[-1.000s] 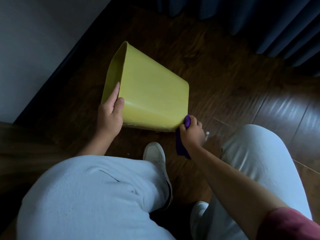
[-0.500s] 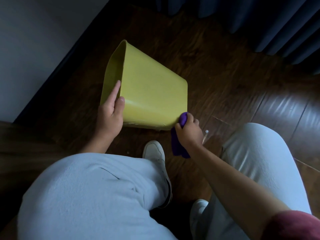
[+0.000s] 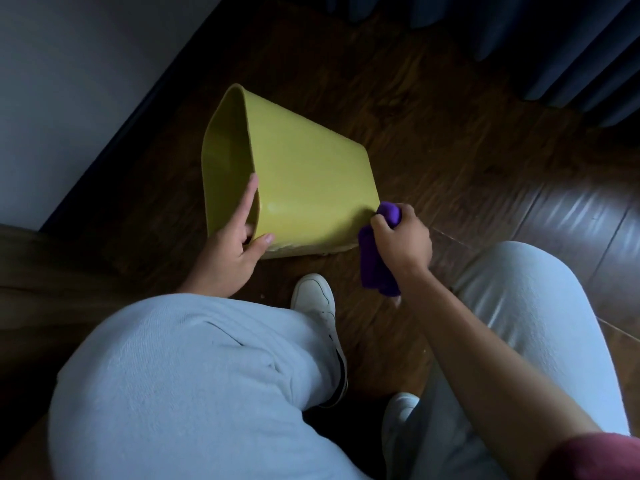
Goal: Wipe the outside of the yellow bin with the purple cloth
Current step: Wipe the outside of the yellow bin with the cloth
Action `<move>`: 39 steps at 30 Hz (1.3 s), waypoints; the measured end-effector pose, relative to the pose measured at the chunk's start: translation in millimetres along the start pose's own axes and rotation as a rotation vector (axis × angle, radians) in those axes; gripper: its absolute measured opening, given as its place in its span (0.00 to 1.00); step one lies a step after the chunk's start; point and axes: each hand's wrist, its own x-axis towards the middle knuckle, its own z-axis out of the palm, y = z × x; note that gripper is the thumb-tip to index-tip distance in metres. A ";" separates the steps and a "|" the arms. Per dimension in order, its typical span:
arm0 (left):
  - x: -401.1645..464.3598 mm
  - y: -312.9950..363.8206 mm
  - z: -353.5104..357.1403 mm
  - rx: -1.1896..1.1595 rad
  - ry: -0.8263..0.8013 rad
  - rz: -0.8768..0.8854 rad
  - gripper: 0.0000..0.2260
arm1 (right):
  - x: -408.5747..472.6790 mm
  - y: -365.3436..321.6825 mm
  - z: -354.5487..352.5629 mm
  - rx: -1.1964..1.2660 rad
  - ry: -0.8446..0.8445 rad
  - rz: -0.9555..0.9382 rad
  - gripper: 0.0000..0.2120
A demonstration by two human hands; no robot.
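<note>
**Wiping a tipped yellow bin on a dark wooden floor**

Dark wooden floor [image 3: 450, 140] fills the view from above, dimly lit, with a pale wall [image 3: 69, 81] at the upper left and dark blue curtains [image 3: 571, 46] along the top right. A person crouches over it; pale grey trouser knees and two white shoes take up the lower half of the picture.

Just ahead of the knees, the yellow bin [image 3: 304, 188] lies tipped over, its open mouth facing left and its base end pointing right. One broad side faces up toward the camera.

The left hand [image 3: 232, 251] grips the bin at the near corner of its rim: the fingers reach inside the mouth and the thumb presses on the outer wall, pinching the rim between them.

The right hand [image 3: 401, 244] is closed in a fist around the purple cloth [image 3: 377, 265], which is bunched up. One wad of cloth pokes out above the fingers and touches the bin's lower right corner, near the base; the rest hangs loose below the hand, toward the floor.

The wipe seems to be working along the near edge, with the upper side not yet visibly covered. What could go wrong: the bin looks light and rests on a curved edge, so a hard push from the cloth could roll or slide it out of the one-handed pinch. The dangling tail of cloth could also drag across the floor and pick up dirt, smearing it back onto the plastic.
</note>
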 end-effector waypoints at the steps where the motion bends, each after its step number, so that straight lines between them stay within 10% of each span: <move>1: 0.3 -1.3 -0.4 0.008 0.018 0.018 0.39 | -1.4 -1.6 -1.7 0.017 0.004 0.002 0.23; 14: 62.4 57.4 -43.4 0.021 0.124 0.171 0.23 | 9.0 -9.9 -33.8 0.198 0.089 0.091 0.20; 21: 42.5 36.6 -50.0 0.075 -0.236 0.202 0.32 | 10.3 -11.2 -38.2 0.230 0.078 0.131 0.21; 39: 86.0 68.1 -45.6 0.061 0.087 0.142 0.24 | 5.7 -10.9 -34.0 0.273 0.028 0.131 0.19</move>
